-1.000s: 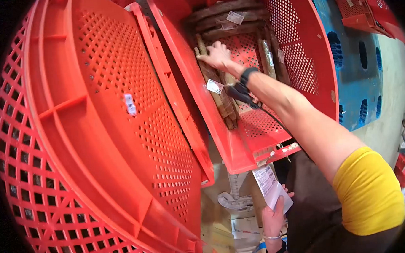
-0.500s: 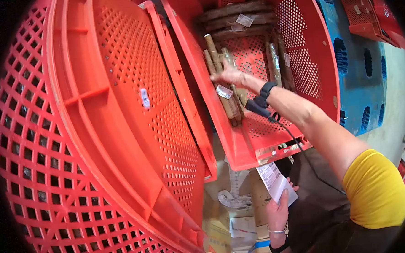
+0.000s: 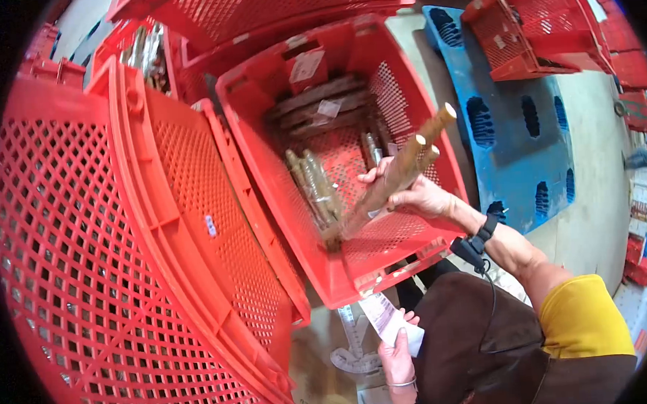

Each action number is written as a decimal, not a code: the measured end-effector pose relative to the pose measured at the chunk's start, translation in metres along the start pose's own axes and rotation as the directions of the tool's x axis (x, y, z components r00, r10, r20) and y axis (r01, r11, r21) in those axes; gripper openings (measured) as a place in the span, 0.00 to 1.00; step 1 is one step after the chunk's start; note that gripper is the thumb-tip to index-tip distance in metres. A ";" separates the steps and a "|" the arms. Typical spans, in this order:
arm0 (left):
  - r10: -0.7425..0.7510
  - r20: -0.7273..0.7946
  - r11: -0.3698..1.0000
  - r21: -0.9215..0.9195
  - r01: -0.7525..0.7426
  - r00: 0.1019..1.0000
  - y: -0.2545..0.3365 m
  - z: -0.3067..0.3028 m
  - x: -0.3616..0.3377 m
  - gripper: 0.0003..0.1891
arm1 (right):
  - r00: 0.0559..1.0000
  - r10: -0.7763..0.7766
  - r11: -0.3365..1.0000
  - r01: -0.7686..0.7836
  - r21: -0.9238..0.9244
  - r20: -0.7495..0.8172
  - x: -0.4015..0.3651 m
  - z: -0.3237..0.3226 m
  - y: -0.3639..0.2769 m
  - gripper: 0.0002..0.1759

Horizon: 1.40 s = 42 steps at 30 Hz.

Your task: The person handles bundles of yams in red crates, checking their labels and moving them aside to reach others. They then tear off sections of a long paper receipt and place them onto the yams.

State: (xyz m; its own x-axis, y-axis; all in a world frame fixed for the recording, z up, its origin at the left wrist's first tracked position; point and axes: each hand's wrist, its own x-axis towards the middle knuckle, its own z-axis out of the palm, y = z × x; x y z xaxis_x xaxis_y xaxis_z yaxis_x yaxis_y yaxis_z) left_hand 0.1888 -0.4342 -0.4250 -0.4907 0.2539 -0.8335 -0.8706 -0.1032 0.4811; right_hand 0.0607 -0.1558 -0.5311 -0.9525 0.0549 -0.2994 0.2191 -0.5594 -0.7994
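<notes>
My right hand (image 3: 418, 193) is closed around a bundle of long brown stick-like roots (image 3: 409, 161) with pale cut ends, seemingly in clear wrap. It holds the bundle tilted over a red perforated crate (image 3: 431, 240). Inside that crate, more wrapped roots (image 3: 315, 188) lie along the left wall. Others (image 3: 318, 103), with a white label on top, lie across the far end, and some stand by the right side. Just outside the near rim, my left hand (image 3: 397, 355) pinches a printed sheet of paper (image 3: 388, 319) between thumb and fingers.
Large red crates (image 3: 193, 231) stand close on the left, one with a small white tag. Another crate (image 3: 255, 15) rises behind. At right lies a blue pallet (image 3: 515, 163) with a red crate (image 3: 516, 38) on it. A black device (image 3: 469, 253) with a cable hangs at my right wrist.
My right hand has lifted a bundle of roots from the crate's left side and moved right with it. The view has shifted. My left hand still holds the paper.
</notes>
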 end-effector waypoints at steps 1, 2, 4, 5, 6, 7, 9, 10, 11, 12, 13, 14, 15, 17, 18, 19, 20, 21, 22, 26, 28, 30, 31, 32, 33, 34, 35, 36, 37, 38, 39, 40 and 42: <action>-0.002 0.001 1.000 0.005 0.002 1.000 0.001 0.000 -0.003 0.20 | 0.999 -0.039 0.996 0.039 -0.079 0.005 -0.007 0.004 -0.006 0.33; 0.001 0.005 1.000 0.013 -0.001 1.000 0.001 0.000 -0.004 0.20 | 0.997 -0.082 0.984 0.083 -0.159 0.014 -0.013 0.005 -0.013 0.33; 0.012 0.020 1.000 0.002 -0.012 1.000 -0.003 -0.005 -0.004 0.20 | 0.992 -0.128 0.975 0.122 -0.183 -0.017 -0.022 0.011 -0.016 0.29; 0.015 0.015 1.000 -0.026 -0.015 1.000 -0.005 -0.007 -0.005 0.19 | 0.990 -0.135 0.973 0.125 -0.196 -0.037 -0.026 0.014 -0.018 0.28; 0.020 0.025 1.000 -0.008 -0.020 0.999 -0.003 -0.006 -0.006 0.19 | 0.989 -0.139 0.971 0.125 -0.206 -0.055 -0.030 0.016 -0.019 0.28; 0.033 0.012 0.999 0.017 -0.033 0.999 0.000 -0.006 -0.007 0.18 | 0.986 -0.155 0.970 0.139 -0.201 -0.062 -0.035 0.018 -0.017 0.28; 0.050 -0.003 0.997 0.055 -0.049 0.999 0.006 -0.003 -0.010 0.17 | 0.976 -0.188 0.976 0.174 -0.135 -0.106 -0.041 0.018 -0.008 0.28; 0.045 -0.016 0.998 0.049 -0.045 0.999 0.009 0.001 -0.012 0.17 | 0.974 -0.196 0.975 0.181 -0.127 -0.110 -0.043 0.016 -0.004 0.28; 0.042 -0.030 0.998 0.041 -0.041 0.999 0.012 0.003 -0.015 0.16 | 0.961 -0.265 0.950 0.246 -0.194 -0.081 -0.043 0.015 -0.001 0.26; 0.046 -0.030 0.998 0.051 -0.045 0.998 0.013 0.004 -0.016 0.16 | 0.943 -0.331 0.915 0.308 -0.258 -0.047 -0.043 0.014 0.004 0.24; 0.036 -0.029 0.999 0.029 -0.035 0.999 0.011 0.003 -0.017 0.16 | 0.946 -0.323 0.936 0.313 -0.164 -0.040 -0.045 0.012 0.009 0.24; 0.025 -0.029 1.000 0.006 -0.025 0.999 0.010 0.002 -0.017 0.16 | 0.948 -0.315 0.947 0.313 -0.068 -0.033 -0.047 0.010 0.013 0.24; 0.038 -0.003 0.999 -0.003 -0.038 0.999 0.008 0.001 -0.017 0.16 | 0.937 -0.347 0.925 0.336 -0.178 -0.035 -0.049 0.012 0.010 0.25; 0.055 0.002 0.998 0.008 -0.055 0.998 0.007 0.001 -0.019 0.16 | 0.930 -0.367 0.873 0.341 -0.348 -0.010 -0.048 0.015 0.007 0.34; 0.066 0.016 0.998 0.009 -0.066 0.998 0.007 0.001 -0.019 0.16 | 0.934 -0.356 0.850 0.330 -0.411 0.013 -0.048 0.014 0.007 0.41; 0.070 0.021 0.998 -0.001 -0.070 0.997 0.006 0.000 -0.020 0.16 | 0.923 -0.384 0.814 0.352 -0.462 0.028 -0.047 0.011 0.010 0.40; 0.076 0.015 0.997 -0.001 -0.076 0.997 0.007 0.001 -0.021 0.16 | 0.912 -0.408 0.774 0.371 -0.513 0.043 -0.047 0.010 0.013 0.40; 0.077 0.009 0.997 -0.001 -0.077 0.997 0.007 0.001 -0.023 0.16 | 0.912 -0.407 0.776 0.373 -0.508 0.047 -0.048 0.013 0.013 0.40; 0.078 0.008 0.997 -0.002 -0.078 0.997 0.006 0.001 -0.024 0.17 | 0.933 -0.360 0.824 0.320 -0.468 0.004 -0.049 0.015 0.010 0.37; 0.098 0.014 0.995 0.007 -0.098 0.995 0.000 -0.002 -0.028 0.17 | 0.931 -0.360 0.783 0.272 -0.560 -0.053 -0.048 0.012 0.017 0.30; 0.092 0.007 0.996 0.007 -0.092 0.996 -0.001 -0.004 -0.031 0.18 | 0.930 -0.365 0.761 0.266 -0.592 -0.051 -0.048 0.016 0.019 0.29; 0.107 0.007 0.994 0.032 -0.107 0.994 -0.001 -0.007 -0.032 0.19 | 0.926 -0.373 0.737 0.259 -0.624 -0.056 -0.048 0.022 0.019 0.29; 0.099 0.003 0.995 0.009 -0.099 0.995 -0.002 -0.011 -0.031 0.18 | 0.921 -0.387 0.660 0.254 -0.707 -0.031 -0.050 0.025 0.016 0.33; 0.090 -0.001 0.996 -0.014 -0.090 0.996 -0.004 -0.014 -0.031 0.17 | 0.918 -0.398 0.574 0.245 -0.781 -0.004 -0.050 0.028 0.016 0.38; 0.092 0.003 0.996 -0.020 -0.092 0.996 -0.004 -0.016 -0.031 0.17 | 0.915 -0.403 0.583 0.257 -0.770 0.000 -0.048 0.030 0.018 0.39; 0.094 -0.001 0.995 -0.015 -0.094 0.996 -0.004 -0.018 -0.032 0.17 | 0.915 -0.405 0.588 0.260 -0.766 -0.001 -0.046 0.031 0.020 0.39; 0.081 -0.006 0.996 -0.032 -0.081 0.997 -0.004 -0.019 -0.032 0.17 | 0.911 -0.411 0.553 0.254 -0.794 0.005 -0.045 0.032 0.021 0.39; 0.068 -0.010 0.996 -0.050 -0.068 0.998 -0.004 -0.019 -0.032 0.17 | 0.909 -0.417 0.515 0.247 -0.821 0.011 -0.045 0.033 0.023 0.40; 0.077 -0.007 0.997 -0.028 -0.077 0.997 -0.004 -0.020 -0.032 0.18 | 0.899 -0.439 0.513 0.264 -0.817 0.015 -0.043 0.032 0.027 0.39; 0.078 -0.010 0.997 -0.027 -0.078 0.997 -0.003 -0.019 -0.033 0.18 | 0.899 -0.438 0.515 0.266 -0.815 0.015 -0.042 0.032 0.029 0.39; 0.075 -0.013 0.997 -0.032 -0.075 0.997 -0.002 -0.019 -0.034 0.18 | 0.905 -0.426 0.510 0.248 -0.823 0.008 -0.042 0.034 0.028 0.39; 0.072 -0.013 0.997 -0.039 -0.072 0.997 -0.001 -0.018 -0.033 0.18 | 0.910 -0.414 0.502 0.229 -0.834 0.001 -0.041 0.034 0.026 0.39; 0.078 -0.011 0.997 -0.027 -0.078 0.997 -0.001 -0.019 -0.033 0.18 | 0.915 -0.403 0.534 0.208 -0.819 -0.030 -0.036 0.034 0.027 0.38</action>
State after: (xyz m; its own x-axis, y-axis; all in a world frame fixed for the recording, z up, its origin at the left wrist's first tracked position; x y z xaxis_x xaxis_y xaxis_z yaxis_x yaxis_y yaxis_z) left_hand 0.2052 -0.4609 -0.4037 -0.5572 0.2344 -0.7966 -0.8303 -0.1486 0.5371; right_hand 0.0938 -0.2010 -0.5243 -0.9532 0.3005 0.0323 0.0920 0.3904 -0.9160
